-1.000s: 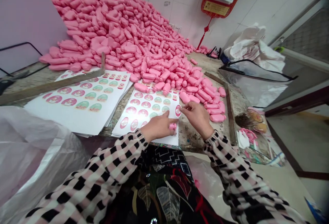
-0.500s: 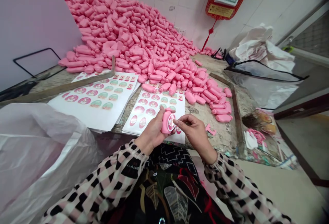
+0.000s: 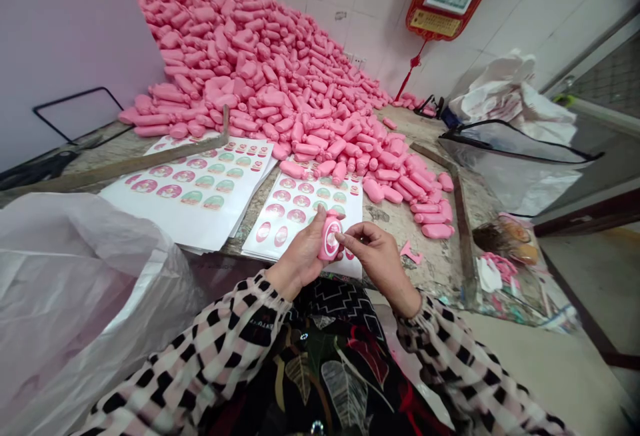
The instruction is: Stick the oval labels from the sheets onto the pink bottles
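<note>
A small pink bottle (image 3: 325,253) sits in my left hand (image 3: 301,249), whose thumb and fingers are wrapped around it. On its front is an oval pink sticker (image 3: 331,239) with a white border. My right hand (image 3: 377,253) is closed, thumb and fingertips together against the right part of the sticker; how much of its edge they grip is hidden. Just below the bottle lies a sheet of stickers (image 3: 271,235), with pink and green ovals in rows. To the left is another stack of sticker sheets (image 3: 150,216).
A large heap of pink bottles (image 3: 260,83) covers the back of the worktable. Wooden strips (image 3: 115,168) edge the work area. A small pink plastic piece (image 3: 411,253) lies right of my hand. A translucent plastic bag (image 3: 95,276) is at left, a clear zip bag (image 3: 515,163) at right.
The bottle has turned slightly, so its sticker faces me more. My right fingertips have shifted a little further over the sticker. The view has moved slightly.
</note>
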The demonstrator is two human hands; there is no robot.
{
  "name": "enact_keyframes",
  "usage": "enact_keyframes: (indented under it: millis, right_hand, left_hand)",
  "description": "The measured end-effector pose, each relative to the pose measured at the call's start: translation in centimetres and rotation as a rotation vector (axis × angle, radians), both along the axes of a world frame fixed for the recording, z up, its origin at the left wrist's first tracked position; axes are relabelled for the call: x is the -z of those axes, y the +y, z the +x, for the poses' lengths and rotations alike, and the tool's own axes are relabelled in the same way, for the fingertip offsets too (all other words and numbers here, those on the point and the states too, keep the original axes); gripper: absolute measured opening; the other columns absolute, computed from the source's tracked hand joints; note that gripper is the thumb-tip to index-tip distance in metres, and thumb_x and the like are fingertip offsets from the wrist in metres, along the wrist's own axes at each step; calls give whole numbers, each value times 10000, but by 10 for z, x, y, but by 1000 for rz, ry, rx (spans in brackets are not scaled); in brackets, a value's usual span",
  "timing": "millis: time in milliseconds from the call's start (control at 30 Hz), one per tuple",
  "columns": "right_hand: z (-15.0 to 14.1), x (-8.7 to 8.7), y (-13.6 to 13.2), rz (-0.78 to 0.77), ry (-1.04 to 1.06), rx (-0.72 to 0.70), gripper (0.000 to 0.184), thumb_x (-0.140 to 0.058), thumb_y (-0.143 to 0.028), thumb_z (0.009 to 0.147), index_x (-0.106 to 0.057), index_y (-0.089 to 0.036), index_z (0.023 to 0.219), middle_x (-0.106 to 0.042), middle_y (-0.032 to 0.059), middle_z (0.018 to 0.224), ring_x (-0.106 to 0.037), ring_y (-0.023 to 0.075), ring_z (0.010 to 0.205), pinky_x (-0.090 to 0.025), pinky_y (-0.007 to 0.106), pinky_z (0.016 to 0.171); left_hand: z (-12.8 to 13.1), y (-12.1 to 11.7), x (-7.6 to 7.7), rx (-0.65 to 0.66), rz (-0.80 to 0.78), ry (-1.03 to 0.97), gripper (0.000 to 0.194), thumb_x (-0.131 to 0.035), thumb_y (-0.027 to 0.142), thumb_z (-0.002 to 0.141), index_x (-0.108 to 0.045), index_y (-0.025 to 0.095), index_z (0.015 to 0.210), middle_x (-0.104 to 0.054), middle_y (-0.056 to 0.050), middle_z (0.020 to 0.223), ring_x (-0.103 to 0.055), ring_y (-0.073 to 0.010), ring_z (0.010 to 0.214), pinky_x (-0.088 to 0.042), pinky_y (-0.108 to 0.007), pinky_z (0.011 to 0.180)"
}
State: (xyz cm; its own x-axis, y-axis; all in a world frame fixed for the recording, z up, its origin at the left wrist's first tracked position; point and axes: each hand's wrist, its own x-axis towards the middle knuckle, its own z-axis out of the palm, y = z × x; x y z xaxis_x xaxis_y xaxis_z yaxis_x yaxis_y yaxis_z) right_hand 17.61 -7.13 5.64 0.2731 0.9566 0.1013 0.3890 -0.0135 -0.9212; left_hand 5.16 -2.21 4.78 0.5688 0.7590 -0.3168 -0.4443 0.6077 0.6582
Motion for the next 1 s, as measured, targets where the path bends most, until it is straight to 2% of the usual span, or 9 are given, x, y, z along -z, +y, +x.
enact_keyframes:
  millis: [233,600,867,1000]
  right_hand:
    - [-2,-3,0,-3,73,-3,232,-676,-400,678,-612,-178,664,-604,-17,590,-525,112,512,-412,242,528]
    - [-2,-3,-1,-12,142,-23,212,-685,-377,670,-602,-184,647,-596,-27,541,-522,108,491,-413,235,511]
    - [0,-1,-5,-5,86,-27,200,-679,-376,683,-614,-188,665,-614,-21,602,-537,115,544,-412,245,562]
    - [2,0,-8,-25,64,-45,224,-657,-400,708,-609,-184,677,-617,-16,614,-542,122,568,-413,248,579]
  left_hand:
    - [1,0,1,-2,10,-3,541,-473,640,737,-583,181,1001,-536,-3,687,-533,-98,539,-445,-218,474]
    - [1,0,6,39,36,-35,554,-459,639,747,-561,175,1032,-531,6,646,-522,-93,509,-424,-205,458]
    - [0,1,7,123,84,-21,565,-424,644,764,-562,178,1054,-511,6,628,-512,-104,498,-403,-210,426]
    - [-8,1,3,224,107,3,536,-431,624,777,-543,196,1078,-528,-2,675,-537,-113,539,-429,-223,447]
